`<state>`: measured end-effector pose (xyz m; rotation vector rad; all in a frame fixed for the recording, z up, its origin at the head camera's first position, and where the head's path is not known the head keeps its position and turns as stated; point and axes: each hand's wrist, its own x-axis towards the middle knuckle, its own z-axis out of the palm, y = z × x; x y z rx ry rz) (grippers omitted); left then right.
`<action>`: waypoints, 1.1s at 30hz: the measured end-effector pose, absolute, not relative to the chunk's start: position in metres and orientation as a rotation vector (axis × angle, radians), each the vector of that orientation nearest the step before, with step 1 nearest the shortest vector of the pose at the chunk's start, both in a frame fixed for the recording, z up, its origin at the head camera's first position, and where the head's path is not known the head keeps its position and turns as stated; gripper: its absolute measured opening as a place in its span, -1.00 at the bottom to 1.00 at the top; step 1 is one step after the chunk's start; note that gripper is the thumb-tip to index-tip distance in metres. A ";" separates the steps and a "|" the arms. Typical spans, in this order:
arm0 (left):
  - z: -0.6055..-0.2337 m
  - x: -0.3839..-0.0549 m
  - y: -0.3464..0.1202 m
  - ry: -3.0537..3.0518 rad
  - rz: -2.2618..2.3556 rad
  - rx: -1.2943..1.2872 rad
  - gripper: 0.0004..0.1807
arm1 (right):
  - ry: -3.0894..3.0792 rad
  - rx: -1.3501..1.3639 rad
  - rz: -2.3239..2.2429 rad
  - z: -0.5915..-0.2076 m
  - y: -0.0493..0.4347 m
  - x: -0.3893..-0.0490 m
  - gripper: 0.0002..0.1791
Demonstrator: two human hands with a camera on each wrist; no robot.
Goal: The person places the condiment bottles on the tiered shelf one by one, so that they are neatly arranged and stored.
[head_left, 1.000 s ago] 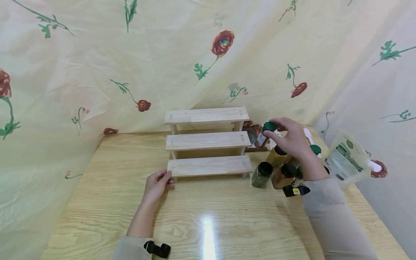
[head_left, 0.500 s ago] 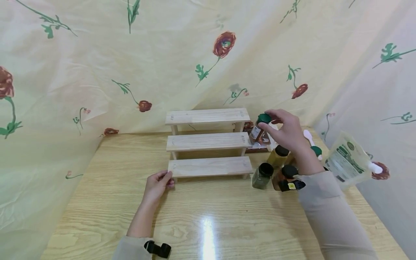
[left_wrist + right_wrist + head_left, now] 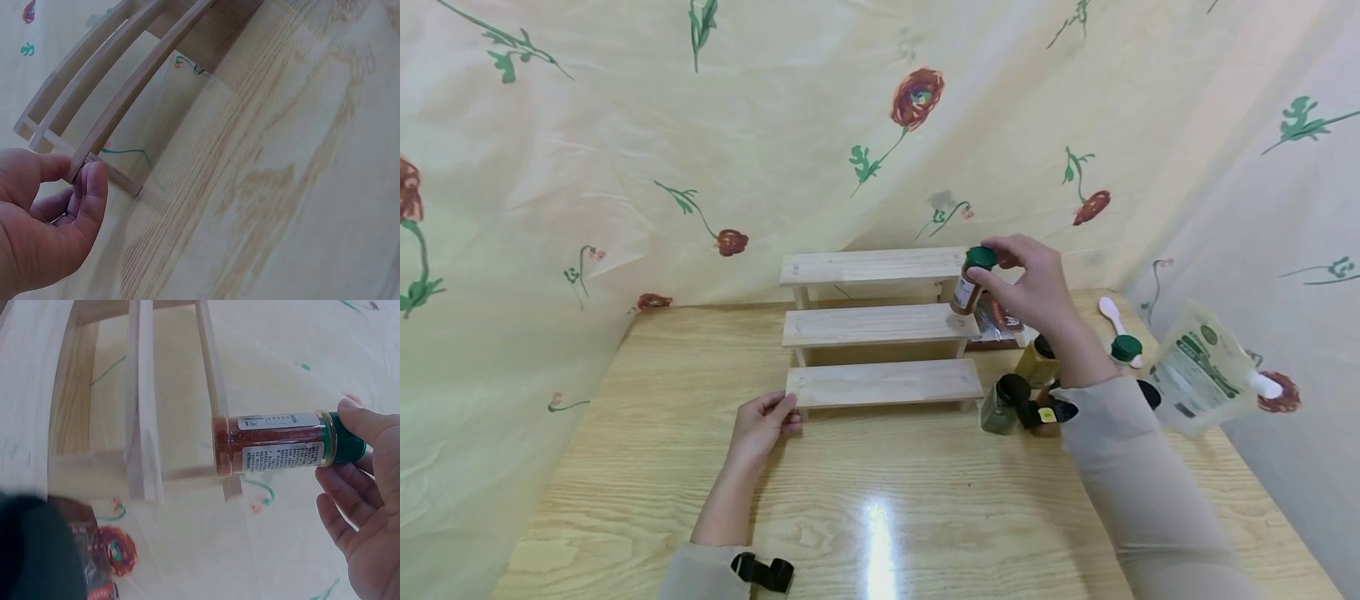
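Note:
My right hand (image 3: pixel 1030 279) holds a spice jar (image 3: pixel 966 292) by its green lid, thumb on one side and fingers on the other. Reddish-brown powder fills the clear jar, which has a white printed label (image 3: pixel 284 456). In the head view the jar overlaps the right end of the middle step of a pale three-tier wooden rack (image 3: pixel 880 325). At the rack's lower left corner, my left hand (image 3: pixel 762 429) pinches the end of the bottom step; the left wrist view shows the thumb above and curled fingers (image 3: pixel 94 194) below the board.
Right of the rack stand a black-lidded jar of green contents (image 3: pixel 998 408), a yellow jar (image 3: pixel 1037 364) and others partly behind my sleeve. Beyond are a green-lidded jar (image 3: pixel 1125 348), a white spoon (image 3: pixel 1109 312), a spouted pouch (image 3: pixel 1197 367) and a packet (image 3: pixel 996 321) behind the rack.
My right hand has carried the spice jar left and upward, from beside the rack to over the right end of its middle step. My left hand has stayed at the bottom step.

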<state>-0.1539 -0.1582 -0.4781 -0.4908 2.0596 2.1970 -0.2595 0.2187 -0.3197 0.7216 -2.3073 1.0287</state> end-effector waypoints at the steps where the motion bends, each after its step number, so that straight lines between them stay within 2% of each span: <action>1: -0.478 -0.154 -0.158 2.060 2.199 -0.493 -0.56 | -2.304 0.722 1.037 -0.319 0.215 -0.261 -0.64; 19: -0.483 -0.154 -0.160 2.054 2.205 -0.482 -0.56 | -2.317 0.642 1.150 -0.318 0.165 -0.272 -0.60; 33: -0.481 -0.155 -0.159 2.072 2.206 -0.474 -0.55 | -2.321 0.686 1.154 -0.308 0.126 -0.284 -0.56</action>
